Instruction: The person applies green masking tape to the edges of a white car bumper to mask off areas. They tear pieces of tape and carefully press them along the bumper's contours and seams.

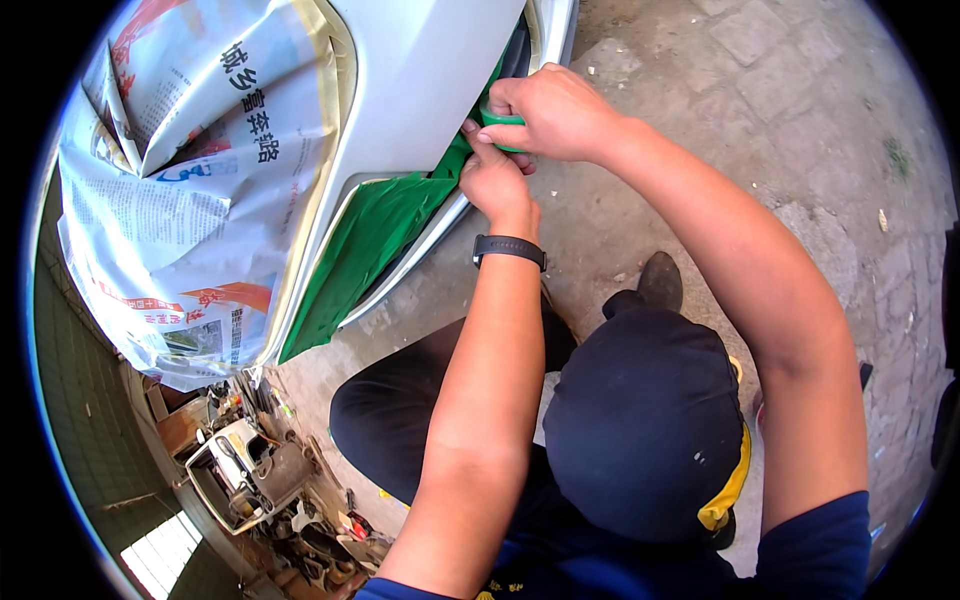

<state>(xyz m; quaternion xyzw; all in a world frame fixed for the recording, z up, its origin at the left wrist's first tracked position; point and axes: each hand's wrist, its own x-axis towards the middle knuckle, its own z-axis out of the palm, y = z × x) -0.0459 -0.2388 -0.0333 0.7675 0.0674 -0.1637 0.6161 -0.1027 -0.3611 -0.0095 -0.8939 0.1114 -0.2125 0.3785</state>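
Note:
My right hand (566, 112) grips a roll of green tape (501, 120), its thumb laid along the near side. Just below it, my left hand (495, 180) has fingertips against green tape on the white car body panel (427, 82); whether it pinches the tape or only presses is hard to see. A black band-type watch (511, 250) is on the left wrist. Below and left of the hands, a wrinkled green covering (367, 247) spans a recess in the panel. Some fingers of the left hand are hidden behind the roll.
Printed newspaper (202, 187), edged with cream masking tape (330, 105), wraps the part at left. Concrete and paving (720, 172) lie to the right. A dark cloth-covered rounded shape (645, 427) sits between my arms. Cluttered vehicle parts (255, 465) fill the lower left.

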